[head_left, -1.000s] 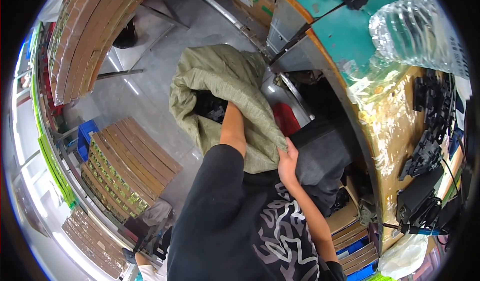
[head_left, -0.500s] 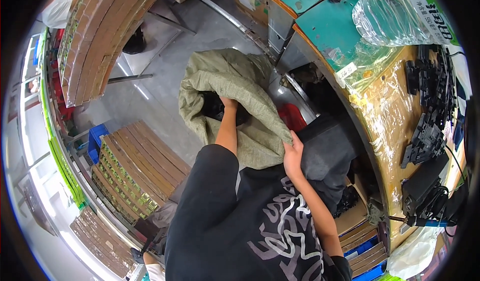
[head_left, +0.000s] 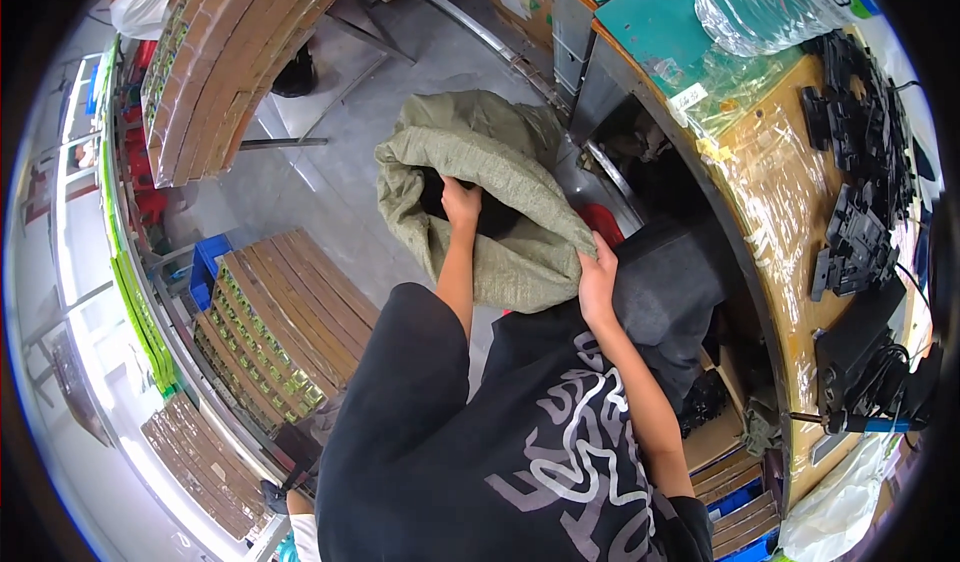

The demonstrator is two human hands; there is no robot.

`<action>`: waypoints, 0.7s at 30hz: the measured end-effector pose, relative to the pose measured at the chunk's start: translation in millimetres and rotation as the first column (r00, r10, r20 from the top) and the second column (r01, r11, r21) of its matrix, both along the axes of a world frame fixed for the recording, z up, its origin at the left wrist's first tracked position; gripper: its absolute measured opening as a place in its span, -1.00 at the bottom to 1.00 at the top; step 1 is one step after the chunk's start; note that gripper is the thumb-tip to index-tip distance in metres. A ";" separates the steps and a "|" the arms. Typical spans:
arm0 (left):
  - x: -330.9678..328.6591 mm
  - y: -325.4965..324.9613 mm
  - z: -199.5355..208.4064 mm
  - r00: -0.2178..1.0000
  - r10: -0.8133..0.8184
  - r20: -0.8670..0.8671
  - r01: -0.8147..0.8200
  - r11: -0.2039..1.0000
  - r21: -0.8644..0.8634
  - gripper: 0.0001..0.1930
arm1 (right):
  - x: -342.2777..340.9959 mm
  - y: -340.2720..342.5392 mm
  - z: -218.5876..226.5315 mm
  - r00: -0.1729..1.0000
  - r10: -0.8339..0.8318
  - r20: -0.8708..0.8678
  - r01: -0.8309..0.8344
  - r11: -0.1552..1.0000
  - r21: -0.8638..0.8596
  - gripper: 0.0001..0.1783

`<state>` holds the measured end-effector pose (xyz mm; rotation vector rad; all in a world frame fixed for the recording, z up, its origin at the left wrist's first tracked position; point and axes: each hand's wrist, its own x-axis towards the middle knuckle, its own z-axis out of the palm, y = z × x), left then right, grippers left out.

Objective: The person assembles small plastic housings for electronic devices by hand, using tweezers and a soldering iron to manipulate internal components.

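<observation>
A large olive-green woven sack [head_left: 480,147] stands in front of me, its mouth folded back and facing me. My left hand [head_left: 461,205] is in the sack's opening, close to the upper rim. Its fingers look curled, and what they hold, if anything, is lost against the dark inside. At the right end of the mouth, my right hand [head_left: 597,280] is closed on the sack's edge, with the thumb on the near side. The sack's contents are too dark to make out.
A curved-looking workbench [head_left: 770,182] runs along my right, bearing black plastic parts [head_left: 855,242] and a clear bottle [head_left: 755,12]. Stacked brown trays [head_left: 290,312] stand at left, beside a blue bin [head_left: 208,270]. Another stack [head_left: 235,62] rises at the far left. A red object [head_left: 602,224] shows behind the sack.
My left hand has come partly out of the sack's dark interior, so more of it shows. My right hand keeps its hold on the edge. The whole view has shifted slightly.
</observation>
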<state>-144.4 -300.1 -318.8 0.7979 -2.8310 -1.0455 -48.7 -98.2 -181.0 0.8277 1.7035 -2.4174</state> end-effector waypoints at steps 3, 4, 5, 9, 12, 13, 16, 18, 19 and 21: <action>16.9 -3.9 9.5 0.998 -0.066 0.021 0.067 0.997 -0.030 -0.42 | -1.7 0.9 -2.0 1.000 -0.026 -0.011 0.025 0.999 -0.032 -0.85; 21.1 -6.0 10.3 0.998 -0.064 0.018 0.064 0.997 -0.034 -0.42 | -2.0 2.0 -4.3 1.000 -0.024 -0.014 0.023 0.999 -0.036 -0.85; 25.2 -8.5 11.4 0.998 -0.060 0.011 0.060 0.998 -0.023 -0.46 | -2.5 3.0 -8.9 1.000 0.000 -0.023 -0.001 0.999 -0.034 -0.82; 41.0 -13.6 20.6 0.988 -0.146 0.053 0.146 0.989 0.008 -0.54 | -6.0 5.7 -15.5 0.999 0.006 -0.039 -0.007 1.000 -0.030 -0.79; 50.1 -14.2 33.2 0.916 -0.397 0.059 0.402 0.908 -0.117 -0.57 | -7.5 4.9 -18.6 0.999 -0.042 -0.030 0.040 0.998 -0.054 -0.78; 53.4 -11.6 37.8 0.879 -0.464 0.111 0.474 0.874 -0.104 -0.59 | -7.7 4.9 -19.7 0.998 -0.058 -0.037 0.055 0.996 -0.071 -0.78; 68.1 -6.4 49.4 0.899 -0.434 0.060 0.438 0.887 -0.149 -0.63 | -0.8 4.4 -23.8 0.996 -0.082 -0.039 0.079 0.993 -0.086 -0.77; 82.0 -7.4 59.8 0.924 -0.383 0.005 0.380 0.914 -0.139 -0.62 | 4.6 3.8 -34.3 0.996 -0.075 -0.050 0.073 0.996 -0.048 -0.76; 86.9 -6.0 64.6 0.948 -0.317 -0.025 0.311 0.942 -0.125 -0.61 | 7.0 5.2 -40.0 0.999 -0.034 -0.041 0.032 0.999 -0.037 -0.74; 93.9 -12.0 73.2 0.961 -0.272 -0.057 0.262 0.955 -0.138 -0.61 | 8.0 2.1 -30.4 1.000 0.017 -0.019 -0.017 1.000 0.018 -0.71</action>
